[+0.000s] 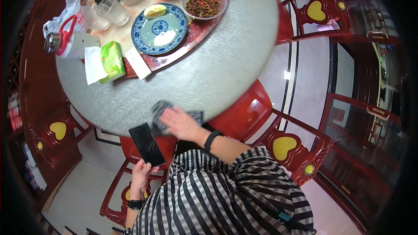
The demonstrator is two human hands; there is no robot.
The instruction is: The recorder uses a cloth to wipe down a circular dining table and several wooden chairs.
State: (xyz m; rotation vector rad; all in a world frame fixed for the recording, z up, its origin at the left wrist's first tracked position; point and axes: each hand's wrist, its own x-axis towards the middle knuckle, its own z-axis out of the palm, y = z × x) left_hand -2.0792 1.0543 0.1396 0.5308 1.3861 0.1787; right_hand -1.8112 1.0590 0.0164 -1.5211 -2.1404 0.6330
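Observation:
My right hand (176,122) presses flat on a dark grey cloth (160,109) near the front edge of the round table (202,81). Both the hand and the cloth look blurred. Part of the cloth sticks out to the right, behind my wrist. In my left hand (142,173) is a black smartphone (147,145), gripped at its lower end with the dark screen facing up. The phone is held beside the table edge, above a red wooden chair (125,150).
On a turntable (199,34) stand a blue-and-white plate (160,40), tubs of food (204,6), glasses (114,11) and a white thermos jug (80,44). A green tissue pack (112,62) and a white box (138,63) overlap its rim. Red chairs (248,111) surround the table.

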